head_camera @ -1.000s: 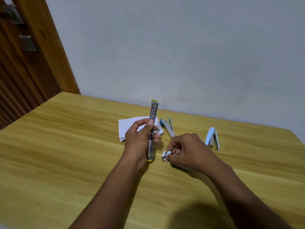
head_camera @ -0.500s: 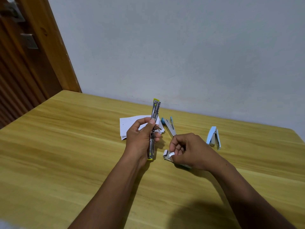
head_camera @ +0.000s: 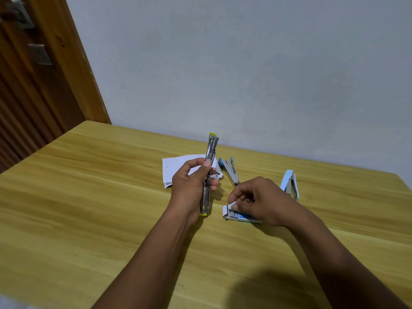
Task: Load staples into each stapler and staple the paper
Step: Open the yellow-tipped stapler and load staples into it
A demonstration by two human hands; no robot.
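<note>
My left hand [head_camera: 191, 186] grips a yellow-tipped stapler [head_camera: 210, 152], swung fully open and held upright above the table. To its right, my right hand [head_camera: 260, 199] has its fingertips curled into an open staple box [head_camera: 234, 214] that lies on the table with grey staple strips showing. Whether the fingers hold a strip I cannot tell. A small stack of white paper [head_camera: 176, 168] lies behind my left hand. Two more staplers lie past my right hand: a blue one [head_camera: 229, 169] spread open and a light-blue one [head_camera: 289, 185].
The wooden table [head_camera: 89, 197] stands against a pale wall [head_camera: 245, 74]. A wooden door and its frame [head_camera: 44, 74] rise at the far left, beside the table's left corner.
My right hand's fingers have lifted slightly at the staple box, so the grey strips inside now show. My left hand and the yellow-tipped stapler have stayed put.
</note>
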